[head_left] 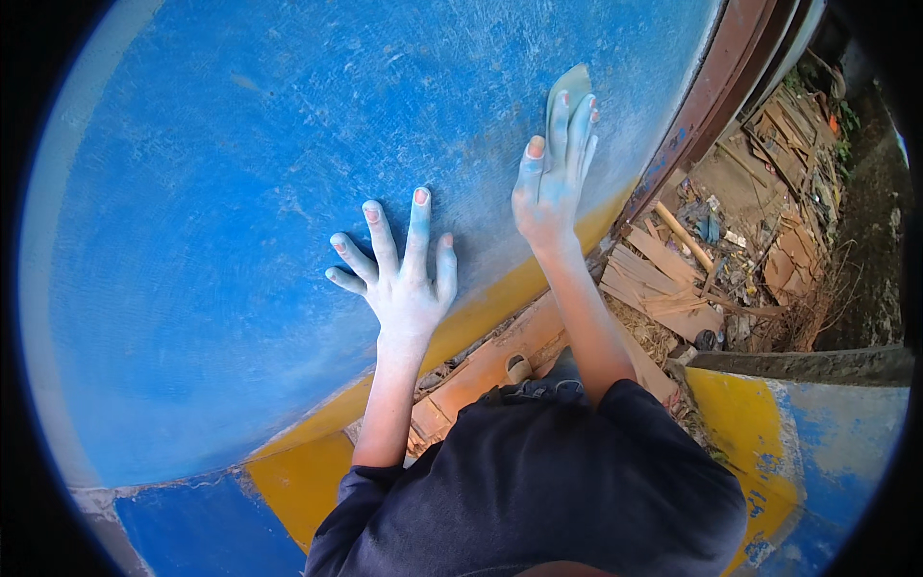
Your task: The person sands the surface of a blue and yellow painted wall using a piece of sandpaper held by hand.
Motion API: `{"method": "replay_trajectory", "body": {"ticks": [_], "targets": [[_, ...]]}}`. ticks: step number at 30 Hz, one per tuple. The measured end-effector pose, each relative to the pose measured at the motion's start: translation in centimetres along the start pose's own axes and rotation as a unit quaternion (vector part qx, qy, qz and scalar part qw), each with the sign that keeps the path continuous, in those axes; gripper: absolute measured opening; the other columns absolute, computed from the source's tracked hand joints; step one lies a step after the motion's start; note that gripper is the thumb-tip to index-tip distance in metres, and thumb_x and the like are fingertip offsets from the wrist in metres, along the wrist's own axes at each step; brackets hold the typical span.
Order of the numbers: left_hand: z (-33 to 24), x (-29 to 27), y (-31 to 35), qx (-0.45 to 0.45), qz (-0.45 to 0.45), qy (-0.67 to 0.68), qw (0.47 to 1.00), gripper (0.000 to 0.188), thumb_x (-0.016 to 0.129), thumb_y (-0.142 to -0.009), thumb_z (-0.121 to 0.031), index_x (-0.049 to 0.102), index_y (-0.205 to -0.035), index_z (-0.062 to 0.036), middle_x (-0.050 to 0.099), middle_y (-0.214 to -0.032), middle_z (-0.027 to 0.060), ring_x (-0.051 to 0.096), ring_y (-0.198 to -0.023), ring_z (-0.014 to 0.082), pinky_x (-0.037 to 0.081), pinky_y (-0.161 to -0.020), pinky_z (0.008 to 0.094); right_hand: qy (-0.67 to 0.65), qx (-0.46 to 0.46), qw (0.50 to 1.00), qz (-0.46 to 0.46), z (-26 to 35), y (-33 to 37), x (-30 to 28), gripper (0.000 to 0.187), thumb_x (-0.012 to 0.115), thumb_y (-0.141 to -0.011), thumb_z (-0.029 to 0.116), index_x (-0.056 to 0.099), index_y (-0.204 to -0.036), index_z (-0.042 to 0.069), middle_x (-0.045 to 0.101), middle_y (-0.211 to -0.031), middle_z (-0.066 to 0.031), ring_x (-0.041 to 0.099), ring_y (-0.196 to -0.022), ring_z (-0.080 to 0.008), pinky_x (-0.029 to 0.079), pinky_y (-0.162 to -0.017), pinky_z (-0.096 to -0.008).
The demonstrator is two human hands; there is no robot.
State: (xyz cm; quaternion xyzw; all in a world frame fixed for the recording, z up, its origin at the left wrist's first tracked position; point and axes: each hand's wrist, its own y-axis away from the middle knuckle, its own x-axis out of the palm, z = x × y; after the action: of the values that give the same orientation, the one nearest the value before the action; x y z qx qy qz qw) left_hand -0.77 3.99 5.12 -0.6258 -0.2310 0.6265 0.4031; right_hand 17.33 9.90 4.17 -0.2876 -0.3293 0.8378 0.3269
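The right hand [558, 197] has its straight fingers drawn close together over a pale sheet [580, 80], holding it against the blue wall [231, 212]. To its left, the left hand [409, 284] is open, fingers spread on the same wall, gripping nothing. Both are coated in pale dust. Beyond them run a yellow band [500, 293] and a reddish-brown frame [707, 91], with loose boards [654, 279] on the ground outside. I'd take this for rubbing down the paint; another stroke would call for the sheet kept flat, pressed evenly.
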Motion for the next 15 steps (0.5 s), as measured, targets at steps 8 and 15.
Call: {"method": "replay_trajectory", "body": {"ticks": [8, 15], "targets": [[0.0, 0.4, 1.7, -0.008, 0.035, 0.033, 0.999, 0.056, 0.060, -0.091, -0.043, 0.052, -0.145, -0.0316, 0.011, -0.166, 0.0148, -0.016, -0.150, 0.0438, -0.027, -0.109, 0.0572, -0.085, 0.076, 0.993, 0.024, -1.9, 7.7, 1.9, 0.060, 0.033, -0.107, 0.033, 0.027, -0.150, -0.009, 0.021, -0.157, -0.0335, 0.023, -0.145, -0.0488, 0.022, -0.116, -0.0544], [-0.3, 1.4, 2.1, 0.003, 0.036, 0.046, 0.998, 0.055, 0.059, -0.091, -0.044, 0.053, -0.145, -0.0308, 0.007, -0.166, 0.0169, -0.019, -0.148, 0.0464, -0.028, -0.107, 0.0606, -0.232, 0.156, 0.958, 0.061, 2.1, 10.7, 1.8, 0.070, 0.030, -0.108, 0.037, 0.009, -0.151, -0.015, 0.004, -0.159, -0.0352, 0.007, -0.149, -0.0478, 0.014, -0.121, -0.0520]]}}
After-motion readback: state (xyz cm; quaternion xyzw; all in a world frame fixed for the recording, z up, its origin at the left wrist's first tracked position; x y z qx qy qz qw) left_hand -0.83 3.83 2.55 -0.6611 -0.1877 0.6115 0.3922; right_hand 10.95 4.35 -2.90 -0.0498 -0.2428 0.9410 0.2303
